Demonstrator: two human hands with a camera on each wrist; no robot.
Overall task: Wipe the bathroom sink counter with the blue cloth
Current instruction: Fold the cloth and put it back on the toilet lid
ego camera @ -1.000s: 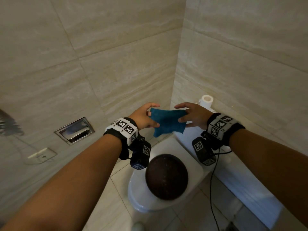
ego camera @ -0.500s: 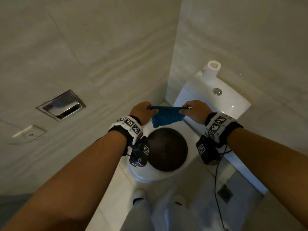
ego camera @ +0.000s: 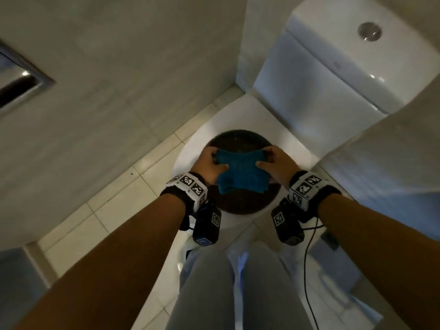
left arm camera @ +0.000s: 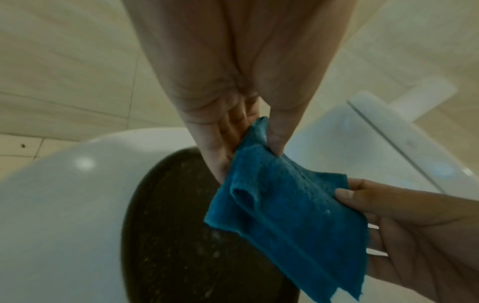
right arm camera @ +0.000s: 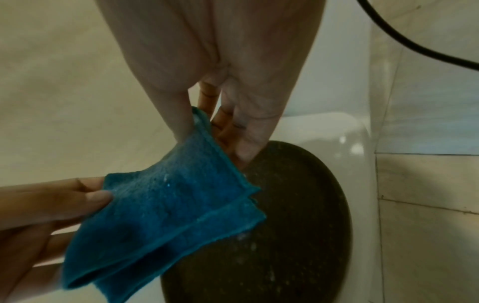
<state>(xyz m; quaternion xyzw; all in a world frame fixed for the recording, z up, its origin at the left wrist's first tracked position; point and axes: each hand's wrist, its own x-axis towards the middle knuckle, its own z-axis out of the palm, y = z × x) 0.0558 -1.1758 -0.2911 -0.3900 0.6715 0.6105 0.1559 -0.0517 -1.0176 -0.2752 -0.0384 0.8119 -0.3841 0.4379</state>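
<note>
- The tiled wall [ego camera: 119,67] fills the left of the head view, with a metal recessed holder [ego camera: 21,84] set into it.
- A white toilet tank [ego camera: 333,75] with a round flush button [ego camera: 369,31] stands at upper right.
- The closed white toilet lid [ego camera: 238,120] carries a dark round speckled disc [ego camera: 240,203].
- The person's grey trouser legs [ego camera: 214,294] show at the bottom.
- The blue cloth [ego camera: 240,172], folded in layers, is stretched in the air just above the dark disc, between both hands.
- The left hand [ego camera: 209,166] pinches the cloth's left edge, thumb on top.
- The right hand [ego camera: 277,166] pinches its right edge likewise.
</note>
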